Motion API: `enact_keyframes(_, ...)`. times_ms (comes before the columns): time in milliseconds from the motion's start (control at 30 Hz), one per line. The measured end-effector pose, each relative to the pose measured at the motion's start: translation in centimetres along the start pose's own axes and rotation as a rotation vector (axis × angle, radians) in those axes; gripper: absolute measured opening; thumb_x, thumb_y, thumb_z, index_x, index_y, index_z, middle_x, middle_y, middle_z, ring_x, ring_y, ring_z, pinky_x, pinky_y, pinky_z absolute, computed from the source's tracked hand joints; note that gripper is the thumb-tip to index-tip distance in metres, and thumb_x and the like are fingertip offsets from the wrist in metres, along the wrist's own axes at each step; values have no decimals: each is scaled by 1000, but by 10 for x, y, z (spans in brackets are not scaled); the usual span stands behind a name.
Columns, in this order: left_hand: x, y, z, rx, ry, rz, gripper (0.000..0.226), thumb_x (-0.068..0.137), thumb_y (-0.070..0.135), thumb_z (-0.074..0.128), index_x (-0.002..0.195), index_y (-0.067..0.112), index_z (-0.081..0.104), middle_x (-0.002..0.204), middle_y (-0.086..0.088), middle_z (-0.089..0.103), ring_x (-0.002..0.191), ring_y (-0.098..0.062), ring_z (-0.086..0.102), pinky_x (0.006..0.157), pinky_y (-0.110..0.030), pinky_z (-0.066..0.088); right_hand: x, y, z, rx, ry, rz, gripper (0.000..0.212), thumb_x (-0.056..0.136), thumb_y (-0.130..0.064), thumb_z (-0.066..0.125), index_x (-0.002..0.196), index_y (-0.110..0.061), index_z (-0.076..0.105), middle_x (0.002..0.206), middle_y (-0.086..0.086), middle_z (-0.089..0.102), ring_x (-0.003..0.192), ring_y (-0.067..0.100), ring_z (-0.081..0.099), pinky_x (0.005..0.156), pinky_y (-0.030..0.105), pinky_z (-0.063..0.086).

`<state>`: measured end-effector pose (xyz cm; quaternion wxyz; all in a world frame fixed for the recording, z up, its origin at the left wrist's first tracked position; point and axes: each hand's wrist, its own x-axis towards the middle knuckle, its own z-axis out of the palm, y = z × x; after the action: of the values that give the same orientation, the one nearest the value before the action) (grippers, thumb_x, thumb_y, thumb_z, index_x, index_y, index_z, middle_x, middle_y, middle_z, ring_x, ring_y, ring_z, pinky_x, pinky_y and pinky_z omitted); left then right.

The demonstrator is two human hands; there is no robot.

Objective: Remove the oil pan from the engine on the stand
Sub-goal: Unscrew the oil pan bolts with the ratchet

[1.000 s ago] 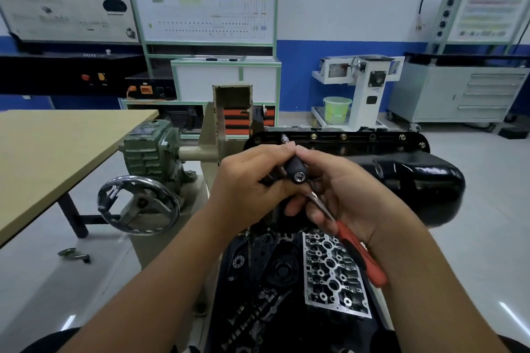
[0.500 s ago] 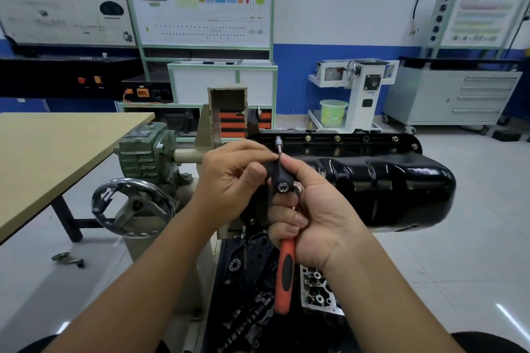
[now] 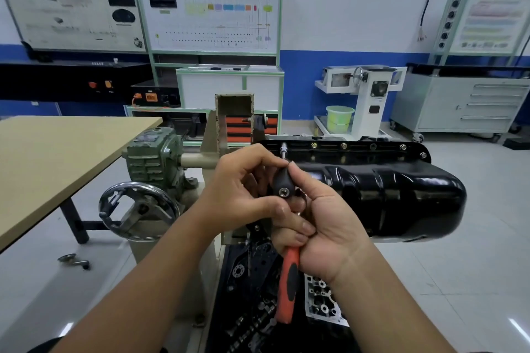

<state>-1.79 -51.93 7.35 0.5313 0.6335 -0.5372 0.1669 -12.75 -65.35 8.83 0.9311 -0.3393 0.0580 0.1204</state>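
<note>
Swung down since a second ago, the red-and-black ratchet handle hangs gripped in the curled right hand, the left hand pinching its head, against the glossy black oil pan bolted on the engine stand, a green plastic bucket beyond, contents unclear.

Wall: white above, blue band below
Floor: pale glossy tiles
Left: tan table
Right: grey drawer cabinet
</note>
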Motion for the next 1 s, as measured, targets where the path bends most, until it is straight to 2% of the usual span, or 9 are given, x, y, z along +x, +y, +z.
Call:
enact_keyframes(100,-1,1,0,-21,-40,-31,65,91,63,65,121,6,69,94,-9,68,83,-33,66,69,-46,51,2,2,4,-21,39,-13,38,84,-51,75,71,-19,59,53,-9,37,29,4,26,31,17,18)
enact_keyframes(233,4,4,-3,70,-83,-28,59,93,63,61,119,11,71,94,4,66,83,-18,64,71,-26,45,3,1,1,-46,-14,18,40,87,-57,70,75,-20,60,54,-9,42,30,5,28,33,16,20)
enact_keyframes(333,3,2,-4,69,-81,-43,59,91,65,61,115,12,71,95,5,66,84,-15,64,72,-25,46,2,-2,-6,-11,-114,40,35,94,-44,59,95,-11,70,60,-6,45,32,7,30,36,17,21)
enact_keyframes(500,6,3,-1,-22,-65,-110,47,88,59,68,108,16,67,84,11,62,71,-12,60,63,-27,47,3,-5,-4,55,-135,50,30,89,-39,67,75,-13,59,59,-8,43,31,6,32,32,20,24)
enact_keyframes(633,11,5,-1,26,-104,-74,45,88,45,65,124,19,67,85,9,60,74,-12,57,66,-25,44,4,-6,5,17,-67,33,28,88,-42,70,77,-17,65,56,-7,45,31,5,31,33,18,22)
enact_keyframes(733,10,6,-2,70,-114,-58,46,88,45,62,120,14,70,94,10,67,84,-12,63,73,-26,45,6,-5,4,18,-53,21,34,90,-43,68,76,-13,69,57,-5,46,33,6,32,34,18,22)
enact_keyframes(833,8,2,-4,35,-136,-99,51,88,47,66,120,9,70,101,6,68,92,-15,66,79,-25,46,8,2,-2,34,-109,-36,32,94,-41,57,91,-11,66,60,-3,48,33,8,32,37,18,22)
enact_keyframes(933,5,-2,-10,-105,-165,-166,65,87,64,69,126,12,68,99,-3,66,89,-23,66,75,-34,51,12,9,-6,82,-206,-59,29,93,-39,56,102,-12,63,64,-1,56,32,7,32,36,19,21)
enact_keyframes(1000,5,-3,-13,-140,-165,-191,67,84,70,69,125,17,68,95,-21,59,84,-41,60,68,-50,50,15,12,-6,133,-254,-48,31,93,-41,58,103,-12,64,65,-1,58,30,5,32,34,18,21)
